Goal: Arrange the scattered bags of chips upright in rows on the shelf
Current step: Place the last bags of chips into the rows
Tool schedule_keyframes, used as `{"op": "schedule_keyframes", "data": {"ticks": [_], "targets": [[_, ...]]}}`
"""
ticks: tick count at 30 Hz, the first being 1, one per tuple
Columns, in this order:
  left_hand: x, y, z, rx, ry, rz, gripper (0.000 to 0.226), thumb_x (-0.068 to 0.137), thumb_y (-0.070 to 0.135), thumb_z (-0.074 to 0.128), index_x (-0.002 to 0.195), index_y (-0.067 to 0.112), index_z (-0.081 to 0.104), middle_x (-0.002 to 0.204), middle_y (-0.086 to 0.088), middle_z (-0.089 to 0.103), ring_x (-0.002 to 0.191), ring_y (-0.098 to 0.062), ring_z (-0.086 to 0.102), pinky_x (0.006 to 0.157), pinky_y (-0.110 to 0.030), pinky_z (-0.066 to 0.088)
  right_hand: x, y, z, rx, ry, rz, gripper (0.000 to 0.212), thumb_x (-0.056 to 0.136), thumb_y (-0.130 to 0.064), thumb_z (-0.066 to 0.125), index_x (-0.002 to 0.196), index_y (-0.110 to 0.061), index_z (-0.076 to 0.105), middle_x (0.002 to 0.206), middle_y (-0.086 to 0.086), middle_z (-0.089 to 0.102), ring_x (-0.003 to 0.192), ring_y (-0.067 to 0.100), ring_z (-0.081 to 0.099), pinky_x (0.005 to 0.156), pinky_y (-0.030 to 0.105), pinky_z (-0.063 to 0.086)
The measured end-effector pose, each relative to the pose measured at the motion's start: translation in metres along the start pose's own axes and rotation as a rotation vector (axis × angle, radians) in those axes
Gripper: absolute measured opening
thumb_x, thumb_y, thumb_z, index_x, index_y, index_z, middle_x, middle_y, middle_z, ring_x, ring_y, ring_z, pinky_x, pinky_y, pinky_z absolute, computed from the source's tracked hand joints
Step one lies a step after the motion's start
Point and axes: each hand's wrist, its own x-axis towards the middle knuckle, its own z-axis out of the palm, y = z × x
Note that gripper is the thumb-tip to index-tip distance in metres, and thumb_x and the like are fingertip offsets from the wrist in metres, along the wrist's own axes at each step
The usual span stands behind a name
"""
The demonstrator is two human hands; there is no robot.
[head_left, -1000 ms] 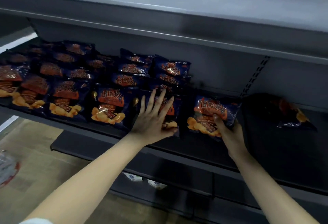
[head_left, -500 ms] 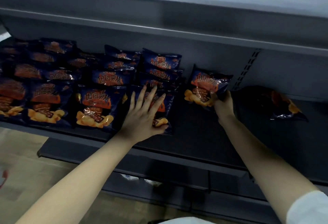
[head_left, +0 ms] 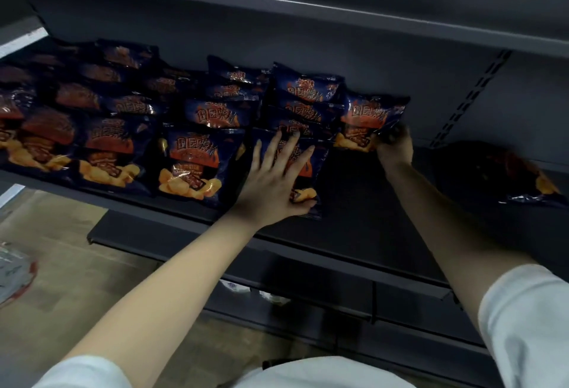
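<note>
- since a second ago the right hand [head_left: 395, 149] has carried its bag of chips [head_left: 371, 118] from the front of the shelf [head_left: 363, 221] to the back; the left hand [head_left: 274, 181] stays where it was.
- around them: an upper shelf [head_left: 308, 6] hangs over the work, a slotted upright strip [head_left: 474, 92] runs down the back wall just right of the held bag, and tan floor [head_left: 61, 249] shows below at the left.
- a loose bag [head_left: 523, 178] lies flat and askew on the right part of the shelf, well apart from the rows, blurred and in shadow.
- bare dark shelf lies between the two forearms; nothing stands between the held bag and the back wall.
- the held bag is off the shelf floor, just beside the rearmost bags of the right-hand row, printed face toward the camera, top edge up, long axis upright and leaning slightly.
- the right hand pinches that bag at its lower right corner, fingers curled; the grip is blurred.
- the left hand lies flat with fingers spread and straight on the front bag [head_left: 320, 166] of the right-hand row, thumb at its lower edge.
- the shelf carries the rows of bags [head_left: 191, 160], leaning back and overlapping from front edge to back wall, filling its left part.
- a white sleeve [head_left: 529, 320] covers the right upper arm.
</note>
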Motion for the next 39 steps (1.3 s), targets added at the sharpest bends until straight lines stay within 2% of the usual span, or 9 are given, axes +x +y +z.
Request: {"op": "schedule_keyframes", "data": {"ticks": [6, 10, 16, 21, 26, 30, 36, 37, 39], "targets": [[-0.002, 0.001, -0.001, 0.016, -0.008, -0.003, 0.097, 0.073, 0.073, 0.043, 0.149, 0.020, 0.014, 0.157, -0.012, 0.008, 0.143, -0.037, 0.004, 0.113, -0.057, 0.002, -0.023, 0.013, -0.005, -0.079, 0.117, -0.075, 0.043, 0.082, -0.022, 0.067, 0.120, -0.007, 0.054, 0.122, 0.013, 0.058, 0.115, 0.030, 0.052, 0.089, 0.031, 0.041], [-0.001, 0.000, 0.000, 0.027, -0.016, 0.009, 0.098, 0.073, 0.073, 0.044, 0.150, 0.021, 0.012, 0.158, -0.012, 0.006, 0.144, -0.036, 0.001, 0.113, -0.055, -0.003, -0.056, 0.021, -0.014, -0.060, 0.193, -0.167, 0.061, 0.084, -0.015, 0.069, 0.136, -0.005, 0.040, 0.137, 0.019, 0.040, 0.127, 0.028, 0.039, 0.093, 0.016, 0.027], [-0.005, 0.006, -0.006, 0.050, 0.001, -0.005, 0.099, 0.075, 0.074, 0.040, 0.150, 0.023, 0.000, 0.158, -0.014, -0.003, 0.142, -0.041, -0.006, 0.108, -0.061, -0.007, -0.090, 0.032, -0.038, -0.150, 0.180, -0.301, 0.057, 0.085, -0.010, 0.066, 0.136, -0.003, 0.042, 0.143, 0.021, 0.031, 0.131, 0.032, 0.037, 0.095, 0.005, 0.020], [-0.015, 0.032, -0.015, -0.003, 0.089, 0.169, 0.092, 0.081, 0.068, 0.036, 0.149, 0.024, -0.008, 0.156, -0.009, -0.014, 0.142, -0.037, -0.013, 0.110, -0.059, -0.007, -0.115, 0.045, -0.068, -0.210, 0.250, -0.302, 0.052, 0.086, -0.011, 0.065, 0.133, -0.001, 0.046, 0.143, 0.022, 0.031, 0.128, 0.033, 0.040, 0.093, -0.002, 0.017], [-0.005, 0.079, -0.019, -0.085, 0.089, 0.348, 0.084, 0.084, 0.060, 0.036, 0.149, 0.025, -0.003, 0.157, -0.010, -0.004, 0.142, -0.036, -0.010, 0.112, -0.057, -0.006, -0.149, 0.055, -0.098, -0.182, 0.345, -0.234, 0.048, 0.087, -0.011, 0.065, 0.131, -0.005, 0.048, 0.142, 0.018, 0.033, 0.125, 0.027, 0.043, 0.099, 0.014, 0.029], [0.016, 0.126, -0.004, -0.110, 0.035, 0.458, 0.082, 0.085, 0.062, 0.033, 0.149, 0.027, -0.006, 0.157, -0.009, -0.010, 0.142, -0.034, -0.014, 0.113, -0.056, -0.005, -0.175, 0.071, -0.145, -0.197, 0.457, -0.176, 0.047, 0.086, -0.012, 0.066, 0.130, -0.004, 0.050, 0.141, 0.016, 0.036, 0.126, 0.015, 0.038, 0.101, 0.025, 0.036], [0.080, 0.206, 0.000, -0.174, 0.001, 0.541, 0.084, 0.084, 0.063, 0.037, 0.150, 0.024, 0.002, 0.158, -0.012, -0.004, 0.142, -0.040, -0.005, 0.112, -0.057, -0.001, -0.194, 0.099, -0.245, -0.270, 0.649, -0.059, 0.049, 0.087, -0.021, 0.066, 0.130, -0.008, 0.049, 0.141, 0.016, 0.037, 0.127, 0.030, 0.042, 0.093, 0.032, 0.041], [0.094, 0.221, 0.000, -0.179, -0.008, 0.537, 0.084, 0.085, 0.063, 0.038, 0.150, 0.024, 0.003, 0.158, -0.011, -0.004, 0.142, -0.040, -0.005, 0.112, -0.057, 0.000, -0.195, 0.104, -0.258, -0.293, 0.653, -0.063, 0.050, 0.086, -0.021, 0.067, 0.130, -0.006, 0.049, 0.140, 0.017, 0.038, 0.127, 0.030, 0.041, 0.094, 0.031, 0.041], [0.119, 0.251, -0.001, -0.182, -0.025, 0.534, 0.085, 0.085, 0.061, 0.042, 0.150, 0.023, 0.003, 0.158, -0.011, -0.004, 0.142, -0.041, -0.004, 0.112, -0.058, 0.000, -0.194, 0.112, -0.279, -0.335, 0.654, -0.082, 0.051, 0.085, -0.019, 0.069, 0.129, -0.003, 0.050, 0.139, 0.020, 0.039, 0.128, 0.026, 0.037, 0.095, 0.015, 0.030]]}}
